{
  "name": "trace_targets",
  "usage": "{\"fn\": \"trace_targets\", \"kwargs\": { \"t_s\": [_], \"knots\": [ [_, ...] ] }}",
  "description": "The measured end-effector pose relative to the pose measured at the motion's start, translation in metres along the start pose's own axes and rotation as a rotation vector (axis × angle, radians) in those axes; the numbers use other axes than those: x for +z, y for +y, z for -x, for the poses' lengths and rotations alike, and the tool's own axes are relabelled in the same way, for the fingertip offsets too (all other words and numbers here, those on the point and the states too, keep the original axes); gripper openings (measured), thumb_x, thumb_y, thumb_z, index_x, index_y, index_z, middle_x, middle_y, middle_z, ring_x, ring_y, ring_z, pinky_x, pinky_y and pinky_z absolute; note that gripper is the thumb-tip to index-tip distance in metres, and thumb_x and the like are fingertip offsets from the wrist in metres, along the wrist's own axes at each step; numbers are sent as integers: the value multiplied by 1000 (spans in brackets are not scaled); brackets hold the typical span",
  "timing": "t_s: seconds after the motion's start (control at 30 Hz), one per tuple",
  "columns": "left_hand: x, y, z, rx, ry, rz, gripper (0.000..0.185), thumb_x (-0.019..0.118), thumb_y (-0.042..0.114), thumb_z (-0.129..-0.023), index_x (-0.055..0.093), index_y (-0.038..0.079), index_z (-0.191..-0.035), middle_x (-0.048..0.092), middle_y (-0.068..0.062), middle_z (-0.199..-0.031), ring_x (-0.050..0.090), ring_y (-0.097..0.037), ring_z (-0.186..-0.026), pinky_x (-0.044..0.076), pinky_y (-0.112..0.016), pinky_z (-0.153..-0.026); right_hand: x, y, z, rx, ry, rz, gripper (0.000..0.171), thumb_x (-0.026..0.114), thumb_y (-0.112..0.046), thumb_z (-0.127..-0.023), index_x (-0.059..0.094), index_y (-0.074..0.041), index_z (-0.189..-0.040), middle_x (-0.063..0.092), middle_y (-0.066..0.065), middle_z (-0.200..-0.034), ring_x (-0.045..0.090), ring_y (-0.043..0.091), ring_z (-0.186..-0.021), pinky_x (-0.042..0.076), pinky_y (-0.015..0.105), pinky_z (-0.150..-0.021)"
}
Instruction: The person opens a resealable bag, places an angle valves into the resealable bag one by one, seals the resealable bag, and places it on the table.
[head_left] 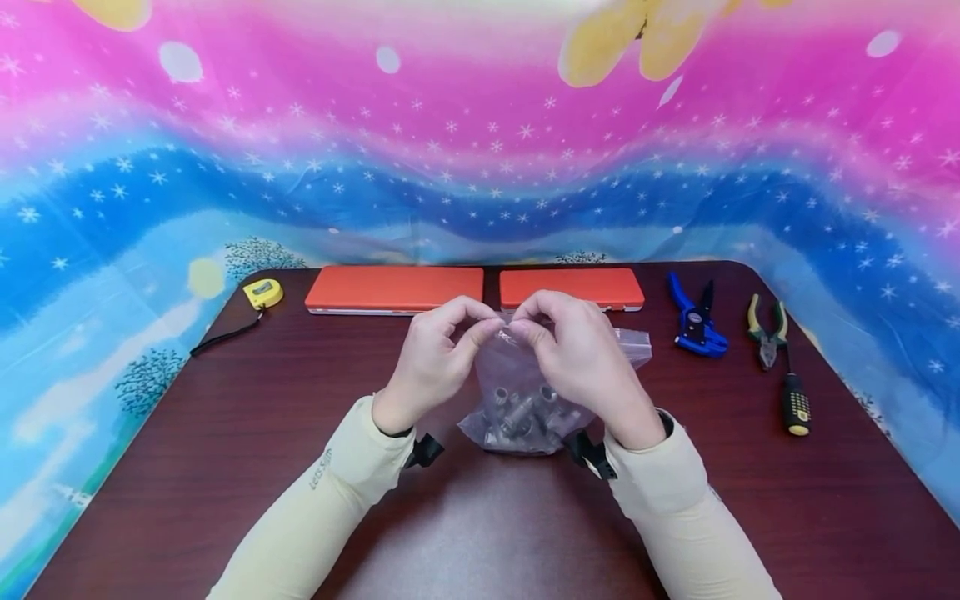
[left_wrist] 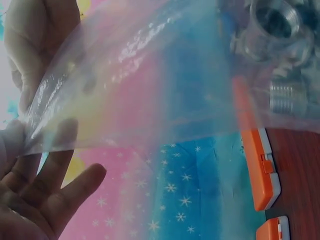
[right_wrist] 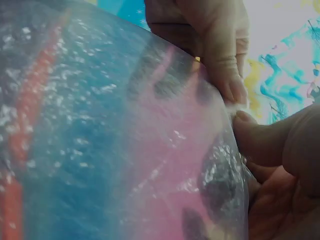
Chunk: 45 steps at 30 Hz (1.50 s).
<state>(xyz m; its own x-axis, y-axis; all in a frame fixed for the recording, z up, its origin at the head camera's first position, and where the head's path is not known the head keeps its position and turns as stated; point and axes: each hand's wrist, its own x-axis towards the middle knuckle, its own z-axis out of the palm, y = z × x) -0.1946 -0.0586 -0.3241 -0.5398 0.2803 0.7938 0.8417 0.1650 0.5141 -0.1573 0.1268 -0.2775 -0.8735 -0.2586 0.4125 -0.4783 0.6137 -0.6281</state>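
Note:
A clear plastic zip bag (head_left: 517, 400) with several metal threaded fittings (head_left: 525, 412) in its bottom stands on the dark wooden table (head_left: 225, 433). My left hand (head_left: 480, 323) and right hand (head_left: 525, 323) both pinch the bag's top edge, fingertips almost meeting. In the left wrist view the bag's film (left_wrist: 150, 85) stretches from my left hand's fingers (left_wrist: 30, 145) toward the fittings (left_wrist: 277, 30). The right wrist view is filled by the bag (right_wrist: 110, 140), with my right hand's thumb (right_wrist: 270, 145) pressed on its edge.
Two orange cases (head_left: 393, 288) (head_left: 572, 287) lie along the table's far edge. A yellow tape measure (head_left: 263, 292) sits far left. A blue hand tool (head_left: 697, 321), pliers (head_left: 767, 329) and a screwdriver (head_left: 793, 400) lie at the right. A patterned cloth hangs behind.

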Motion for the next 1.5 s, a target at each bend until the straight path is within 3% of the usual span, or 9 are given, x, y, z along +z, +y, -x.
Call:
{"fn": "trace_targets", "kwargs": {
  "t_s": [0.17,0.37,0.5,0.7,0.8,0.97,1.13,1.33,1.5],
  "knots": [
    [1,-1,0,0,40,45,6,70,-3,-88,68,-1,-94,70,-8,-83,65,-14,-74,51,-27,-65,0,0,1,-50,69,27,10,74,-17,-90,73,-9,-96,68,-1,-85,57,15,-72,48,34,-67],
    [-3,-2,0,-64,64,81,5,70,-2,-89,67,-1,-93,69,-5,-80,66,-17,-72,50,-25,-62,-12,5,0,35,-10,-3,11,73,-23,-92,74,-14,-98,69,-4,-84,60,13,-70,49,34,-64],
    [-6,0,1,-148,37,132,4,69,2,-91,69,0,-95,69,-5,-81,63,-19,-68,50,-26,-60,-18,7,0,73,-40,-36,8,73,-23,-92,73,-15,-95,67,-4,-80,55,16,-64,45,34,-58],
    [-7,1,1,-241,-55,231,11,73,8,-90,75,6,-101,74,-1,-93,69,-22,-75,55,-32,-66,-15,4,1,4,-46,-27,5,73,-18,-92,73,-14,-94,68,-5,-82,58,12,-67,48,33,-61],
    [-6,0,1,-219,-84,266,9,73,6,-89,76,5,-97,74,-1,-90,70,-24,-77,56,-35,-68,-13,2,2,-38,-25,-8,6,74,-17,-90,73,-12,-93,68,-5,-82,59,10,-68,49,32,-63],
    [-6,-3,0,-86,-82,280,8,73,0,-88,76,4,-94,73,-5,-88,68,-22,-78,55,-35,-70,-11,0,4,-74,4,9,6,76,-16,-89,74,-12,-93,68,-7,-82,60,9,-68,49,32,-63],
    [-7,-5,-1,-1,-75,269,11,72,-5,-86,75,2,-93,71,-8,-85,66,-18,-79,54,-35,-73,-18,2,4,-53,-41,-6,7,75,-18,-90,76,-14,-96,70,-7,-87,61,9,-74,51,33,-68],
    [-8,-5,1,-69,-86,297,6,71,2,-90,74,2,-95,71,-10,-83,67,-22,-75,54,-35,-70,-28,5,5,9,-96,-8,8,74,-18,-90,75,-14,-97,70,-5,-90,64,10,-77,53,35,-69],
    [-7,-3,2,-120,-117,303,15,73,4,-88,76,5,-103,74,-4,-93,71,-21,-84,55,-38,-77,-26,4,4,-44,-101,-28,6,74,-15,-90,74,-13,-96,69,-5,-90,64,8,-79,54,33,-73]
  ]
}}
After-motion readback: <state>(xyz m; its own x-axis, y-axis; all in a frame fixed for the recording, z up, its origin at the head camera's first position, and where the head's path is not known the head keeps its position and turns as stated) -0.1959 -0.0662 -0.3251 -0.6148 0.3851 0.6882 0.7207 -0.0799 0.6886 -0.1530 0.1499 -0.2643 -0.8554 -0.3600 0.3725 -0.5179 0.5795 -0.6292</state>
